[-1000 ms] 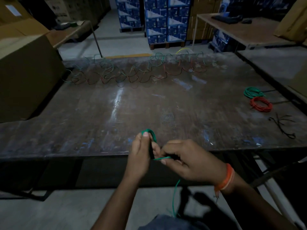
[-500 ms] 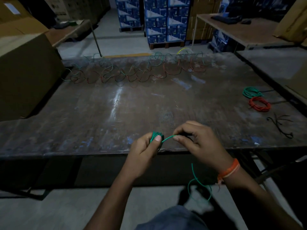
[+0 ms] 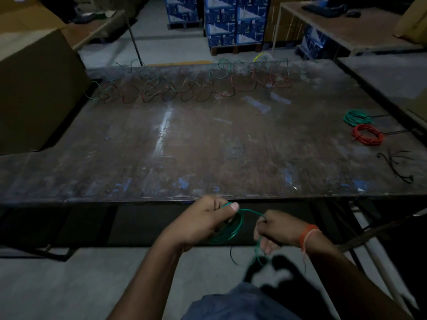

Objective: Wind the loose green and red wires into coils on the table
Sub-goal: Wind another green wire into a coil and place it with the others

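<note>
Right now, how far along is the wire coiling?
Done: one green coil and one red coil lie at the table's right edge. In hand: the left hand grips a part-wound green wire while the right hand feeds its loose tail. Left: the tangled wires strung along the far edge.

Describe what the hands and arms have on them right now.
Both hands, left and right, are bare, with no gloves or rings visible. Both forearms are bare too; no sleeves show. The right wrist wears an orange band with a paler thread beside it, its loose ends hanging below the wrist.
</note>
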`<state>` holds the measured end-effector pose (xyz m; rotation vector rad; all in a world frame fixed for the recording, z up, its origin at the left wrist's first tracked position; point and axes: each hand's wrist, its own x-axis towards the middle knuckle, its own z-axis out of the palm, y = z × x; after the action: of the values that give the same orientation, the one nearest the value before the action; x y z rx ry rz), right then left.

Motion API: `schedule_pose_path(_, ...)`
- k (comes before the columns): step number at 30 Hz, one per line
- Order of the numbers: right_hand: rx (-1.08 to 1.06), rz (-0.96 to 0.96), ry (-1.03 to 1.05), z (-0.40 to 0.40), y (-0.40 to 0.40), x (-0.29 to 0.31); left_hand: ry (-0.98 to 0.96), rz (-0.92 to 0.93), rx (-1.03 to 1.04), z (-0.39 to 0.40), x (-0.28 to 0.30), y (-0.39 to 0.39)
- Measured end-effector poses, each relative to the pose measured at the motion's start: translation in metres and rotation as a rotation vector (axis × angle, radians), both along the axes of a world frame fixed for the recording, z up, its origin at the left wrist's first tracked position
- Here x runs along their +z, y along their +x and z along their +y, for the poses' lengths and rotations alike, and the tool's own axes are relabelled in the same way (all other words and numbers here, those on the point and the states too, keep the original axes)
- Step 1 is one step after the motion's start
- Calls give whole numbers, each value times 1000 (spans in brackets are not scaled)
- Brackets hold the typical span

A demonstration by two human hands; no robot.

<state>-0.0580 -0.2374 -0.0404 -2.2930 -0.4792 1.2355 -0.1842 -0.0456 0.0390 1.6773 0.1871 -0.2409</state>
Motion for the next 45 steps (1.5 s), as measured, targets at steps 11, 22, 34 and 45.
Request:
schedule_pose_path(11, -168, 188, 282, 17, -2, -103, -125, 49, 132, 7, -22, -8)
schedule_pose_path(22, -23, -462, -74, 31, 8, -115, -1050, 22, 312, 55, -14, -16)
schedule_pose_path(34, -104, -360, -296, 15, 21, -127, -1310, -231, 32, 113, 26, -17)
schedule_pose_path(45, -207, -349, -256, 13, 15, -135, -1306, -193, 90, 114, 4, -2)
